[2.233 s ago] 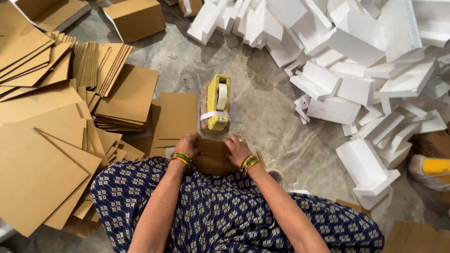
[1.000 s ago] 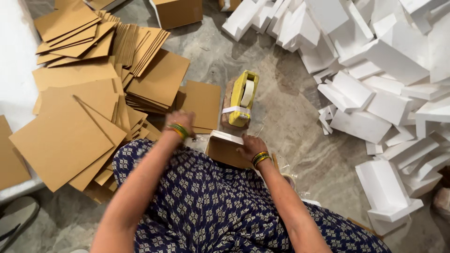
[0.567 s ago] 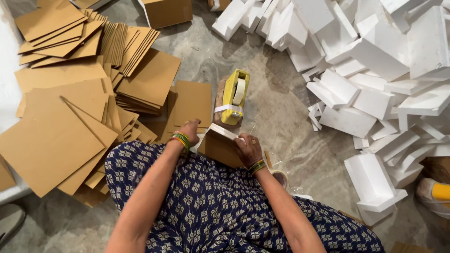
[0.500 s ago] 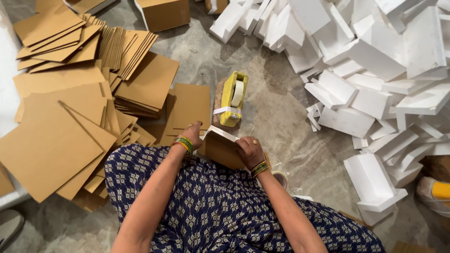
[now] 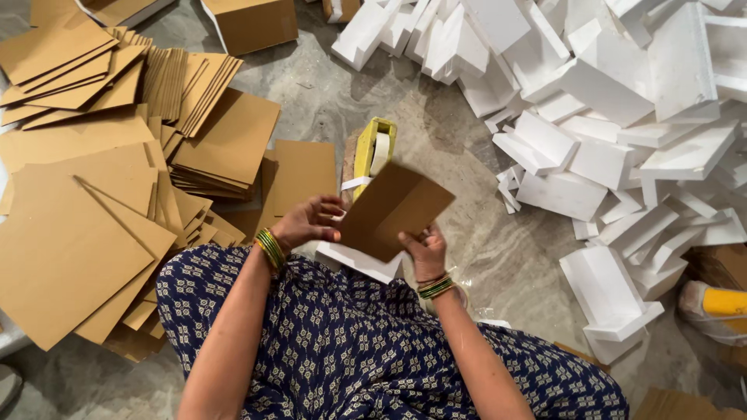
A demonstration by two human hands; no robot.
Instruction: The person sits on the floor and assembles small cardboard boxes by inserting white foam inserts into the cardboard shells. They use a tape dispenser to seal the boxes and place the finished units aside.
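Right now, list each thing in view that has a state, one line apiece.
cardboard piece: folded, lifted off the floor, held in both hands
white foam block: under the cardboard, on the lap
left hand: gripping the cardboard's left edge
right hand: gripping its lower edge
tape dispenser: resting on the floor
flat cardboard sheets: stacked, unfolded

Navy white-patterned dress (image 5: 350, 342), with green and gold bangles (image 5: 271, 249) on both wrists.
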